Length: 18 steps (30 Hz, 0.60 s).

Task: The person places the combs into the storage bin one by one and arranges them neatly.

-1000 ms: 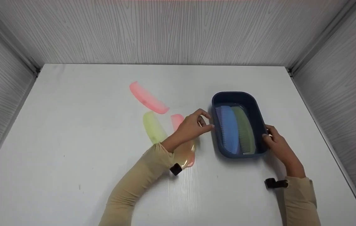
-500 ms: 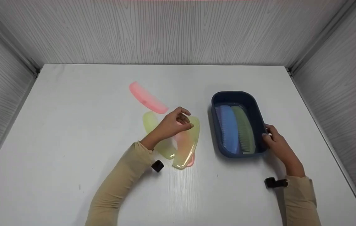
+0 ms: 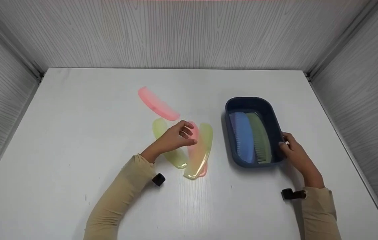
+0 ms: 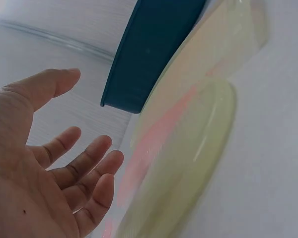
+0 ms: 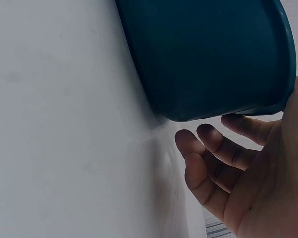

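Observation:
My left hand (image 3: 173, 136), fingers loosely bent and thumb apart, hovers over a group of combs on the table and holds nothing. Beneath and beside it lie a yellow-green comb (image 3: 177, 160), a pink comb (image 3: 194, 131) and a second yellow-green comb (image 3: 207, 136) that overlaps the pink one. Farther back, another pink comb (image 3: 158, 104) lies apart. My right hand (image 3: 297, 160) grips the right rim of a dark blue bin (image 3: 249, 103), thumb over the edge and fingers outside. Inside the bin rest a blue comb (image 3: 244, 136), a green comb (image 3: 259, 136) and a partly hidden purplish one.
A white table (image 3: 75, 133) carries everything. Grey wood-grain panels (image 3: 175, 33) stand at the back and on both sides. Dark wrist cameras (image 3: 158, 180) sit at both sleeves.
My left hand has drawn away from the bin's left side, leftward over the combs, and its fingers have spread a little. My right hand and the bin stay in place.

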Motion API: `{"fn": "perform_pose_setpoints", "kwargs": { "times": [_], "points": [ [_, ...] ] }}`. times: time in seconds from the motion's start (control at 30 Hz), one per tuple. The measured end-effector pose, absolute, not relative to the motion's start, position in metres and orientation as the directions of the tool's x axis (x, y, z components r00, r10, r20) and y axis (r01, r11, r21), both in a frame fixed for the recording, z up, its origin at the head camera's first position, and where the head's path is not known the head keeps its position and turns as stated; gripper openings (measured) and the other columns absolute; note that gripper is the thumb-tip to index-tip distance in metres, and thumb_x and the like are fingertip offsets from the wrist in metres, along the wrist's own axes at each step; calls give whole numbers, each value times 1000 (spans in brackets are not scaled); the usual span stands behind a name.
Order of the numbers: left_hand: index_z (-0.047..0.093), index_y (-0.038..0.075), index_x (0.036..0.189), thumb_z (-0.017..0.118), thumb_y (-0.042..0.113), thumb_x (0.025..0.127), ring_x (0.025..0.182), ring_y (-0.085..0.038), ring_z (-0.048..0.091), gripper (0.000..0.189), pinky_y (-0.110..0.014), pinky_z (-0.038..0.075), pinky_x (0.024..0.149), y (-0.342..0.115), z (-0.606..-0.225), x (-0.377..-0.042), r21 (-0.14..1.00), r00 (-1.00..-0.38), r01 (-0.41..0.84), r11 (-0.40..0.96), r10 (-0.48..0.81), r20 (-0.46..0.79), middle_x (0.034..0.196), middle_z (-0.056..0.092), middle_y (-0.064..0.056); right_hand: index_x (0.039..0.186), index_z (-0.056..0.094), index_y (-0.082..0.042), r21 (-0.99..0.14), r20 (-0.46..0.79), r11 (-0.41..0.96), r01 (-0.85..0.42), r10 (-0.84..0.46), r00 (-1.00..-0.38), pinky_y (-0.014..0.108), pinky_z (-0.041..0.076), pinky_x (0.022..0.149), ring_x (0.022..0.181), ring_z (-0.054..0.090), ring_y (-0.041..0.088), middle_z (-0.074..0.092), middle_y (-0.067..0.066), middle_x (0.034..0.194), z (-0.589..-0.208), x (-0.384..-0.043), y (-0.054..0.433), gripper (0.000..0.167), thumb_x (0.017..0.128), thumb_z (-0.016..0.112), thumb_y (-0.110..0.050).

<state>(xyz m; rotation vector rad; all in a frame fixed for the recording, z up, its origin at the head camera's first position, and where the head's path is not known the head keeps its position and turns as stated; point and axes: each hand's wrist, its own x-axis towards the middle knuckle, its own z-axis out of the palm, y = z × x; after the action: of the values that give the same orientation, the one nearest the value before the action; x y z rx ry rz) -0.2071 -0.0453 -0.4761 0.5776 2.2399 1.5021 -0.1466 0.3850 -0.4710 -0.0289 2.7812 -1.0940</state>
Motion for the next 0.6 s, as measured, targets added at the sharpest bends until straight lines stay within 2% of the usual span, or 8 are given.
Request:
{"fn": "perform_pose_setpoints", "kwargs": {
  "times": [0.37,0.5,0.6],
  "points": [
    [49,10,128,79,35,77,105,-23,55,64,-37,45,92,-37,-484,-199,878,-837,167,448,536,-114,117,59,-10,146,29,0,-668,-135,743,32,-79,-988,25,44,73,97,49,19,48,24,130,-471,-149,386,50,102,35,-23],
    [49,14,128,79,39,76,106,-22,56,65,-39,45,92,-35,-484,-198,844,-837,180,506,530,-138,117,60,-7,147,27,0,-665,-140,746,29,-87,-986,26,44,75,100,50,21,48,25,132,-472,-150,386,51,103,34,-24],
    [50,16,129,79,42,75,107,-21,57,67,-40,46,92,-32,-483,-197,814,-837,202,545,527,-145,118,61,-6,148,26,-2,-674,-157,737,46,-83,-984,26,44,75,97,50,19,47,23,130,-471,-148,387,52,103,33,-26]
  ]
}}
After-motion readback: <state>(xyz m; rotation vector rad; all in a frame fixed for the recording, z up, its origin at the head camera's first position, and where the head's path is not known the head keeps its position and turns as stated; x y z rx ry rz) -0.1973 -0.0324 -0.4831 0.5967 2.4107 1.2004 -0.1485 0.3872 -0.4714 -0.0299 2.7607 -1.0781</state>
